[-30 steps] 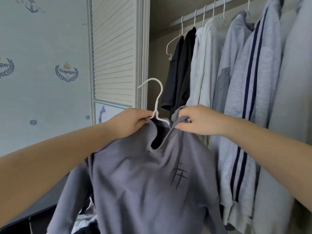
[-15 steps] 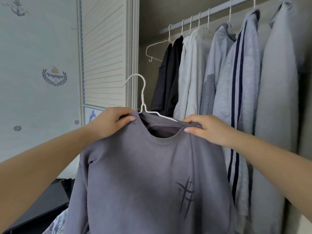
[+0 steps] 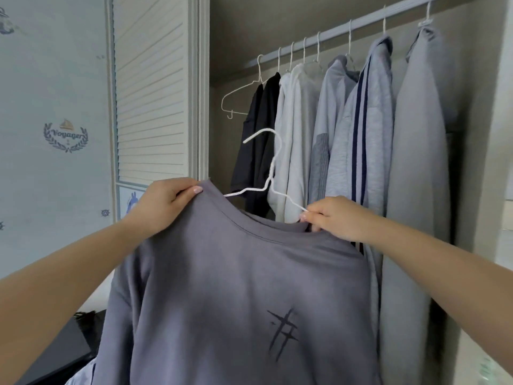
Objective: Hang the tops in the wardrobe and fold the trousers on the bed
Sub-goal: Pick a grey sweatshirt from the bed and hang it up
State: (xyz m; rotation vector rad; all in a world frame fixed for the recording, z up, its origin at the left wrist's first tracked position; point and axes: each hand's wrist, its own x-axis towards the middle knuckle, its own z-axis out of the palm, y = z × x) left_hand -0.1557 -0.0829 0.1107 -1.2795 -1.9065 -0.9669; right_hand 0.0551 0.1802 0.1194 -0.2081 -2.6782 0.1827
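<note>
A grey sweatshirt (image 3: 238, 287) with a dark scratch-like print on the chest hangs from a white wire hanger (image 3: 270, 173) in front of the open wardrobe. My left hand (image 3: 163, 207) grips the sweatshirt's left shoulder by the collar. My right hand (image 3: 330, 218) pinches the right side of the collar together with the hanger's wire arm. The hanger's hook points up and left, well below the wardrobe rail (image 3: 347, 23).
Several tops hang on the rail: black ones (image 3: 261, 140), white ones (image 3: 294, 129) and grey ones (image 3: 416, 148), one with dark stripes. An empty white hanger (image 3: 238, 98) hangs at the rail's left end. A slatted wardrobe door (image 3: 150, 90) stands to the left.
The collar has been spread wider over the hanger, and my hands have moved apart along the shoulders. The hanger now sits inside the neck opening with its hook higher.
</note>
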